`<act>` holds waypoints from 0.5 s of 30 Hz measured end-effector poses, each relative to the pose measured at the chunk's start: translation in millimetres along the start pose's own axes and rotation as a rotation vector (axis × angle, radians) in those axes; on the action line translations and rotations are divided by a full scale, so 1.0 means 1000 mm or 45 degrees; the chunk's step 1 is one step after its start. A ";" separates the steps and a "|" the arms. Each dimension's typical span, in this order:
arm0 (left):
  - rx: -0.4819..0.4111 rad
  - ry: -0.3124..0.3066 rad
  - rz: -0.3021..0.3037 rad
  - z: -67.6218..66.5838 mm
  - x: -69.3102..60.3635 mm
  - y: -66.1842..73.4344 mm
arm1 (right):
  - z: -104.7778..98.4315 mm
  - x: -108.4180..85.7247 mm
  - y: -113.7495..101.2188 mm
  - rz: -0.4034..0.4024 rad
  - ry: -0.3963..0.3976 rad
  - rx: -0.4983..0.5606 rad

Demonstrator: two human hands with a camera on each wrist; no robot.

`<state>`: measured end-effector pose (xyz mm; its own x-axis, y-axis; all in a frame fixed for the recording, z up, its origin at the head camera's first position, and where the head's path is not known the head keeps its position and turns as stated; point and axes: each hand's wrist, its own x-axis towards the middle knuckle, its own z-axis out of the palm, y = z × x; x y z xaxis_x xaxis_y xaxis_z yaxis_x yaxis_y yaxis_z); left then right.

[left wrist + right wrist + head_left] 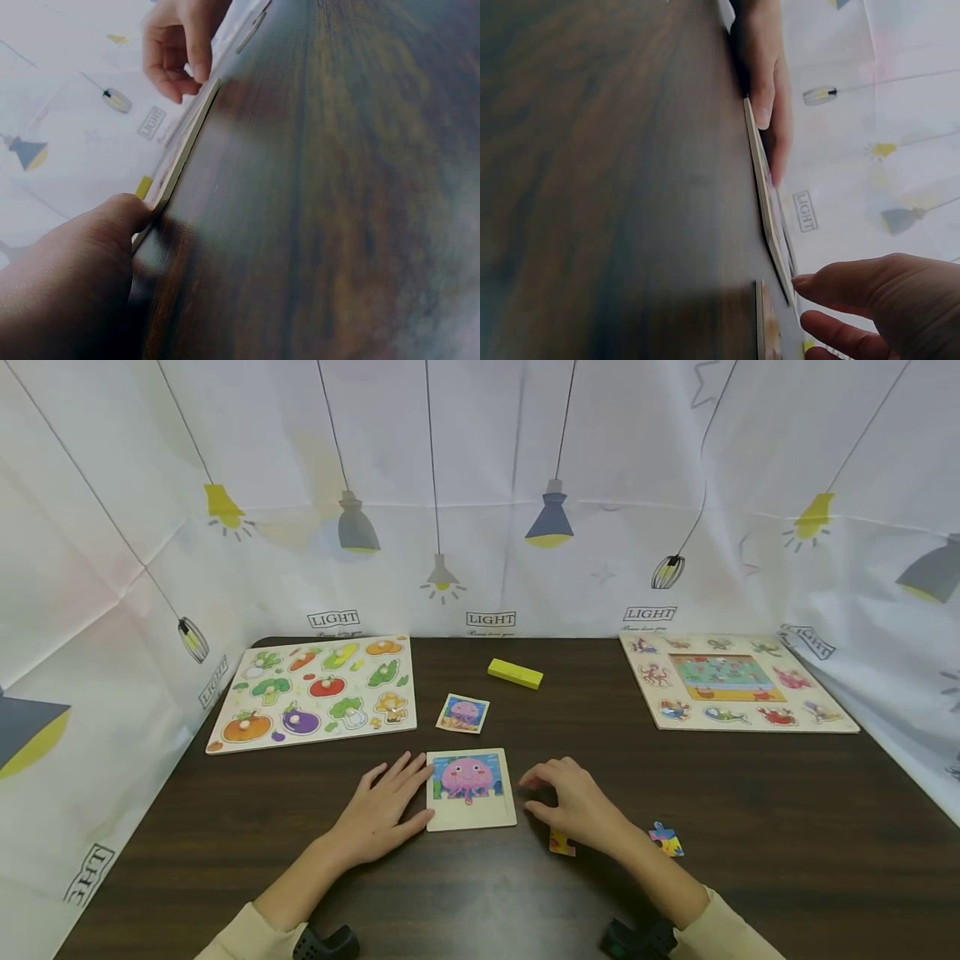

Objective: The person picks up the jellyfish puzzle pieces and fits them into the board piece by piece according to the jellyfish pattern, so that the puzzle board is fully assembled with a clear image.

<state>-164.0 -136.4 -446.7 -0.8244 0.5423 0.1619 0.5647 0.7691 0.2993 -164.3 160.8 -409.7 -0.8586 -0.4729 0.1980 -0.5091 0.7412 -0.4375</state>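
A small wooden jigsaw board point(471, 815) lies mid-table. Its upper part shows a pink jellyfish point(468, 776) on blue, and the strip below is bare wood. My left hand point(386, 814) rests at the board's left side, fingers spread and nearly straight, thumb touching its edge. Just right of the board hovers my right hand point(577, 806), its fingers loosely bent with nothing between them. A yellow-orange puzzle piece point(562, 842) lies partly hidden beneath that hand. Beyond the right forearm is another puzzle piece point(666, 839), blue, pink and yellow.
Behind the board lies a small jellyfish picture card point(462, 713), with a yellow block point(515, 674) farther back. A vegetable puzzle board point(315, 693) occupies the back left, a sea-animal puzzle board point(738, 683) the back right. A printed curtain point(480, 527) borders the dark table point(480, 902).
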 end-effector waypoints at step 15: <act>-0.003 0.004 0.009 0.000 0.000 -0.002 | -0.015 -0.036 0.014 -0.026 -0.057 -0.061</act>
<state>-165.1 -137.7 -447.8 -0.8207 0.5464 0.1670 0.5702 0.7646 0.3003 -141.7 196.0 -409.6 -0.8452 -0.5080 0.1661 -0.5294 0.7528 -0.3911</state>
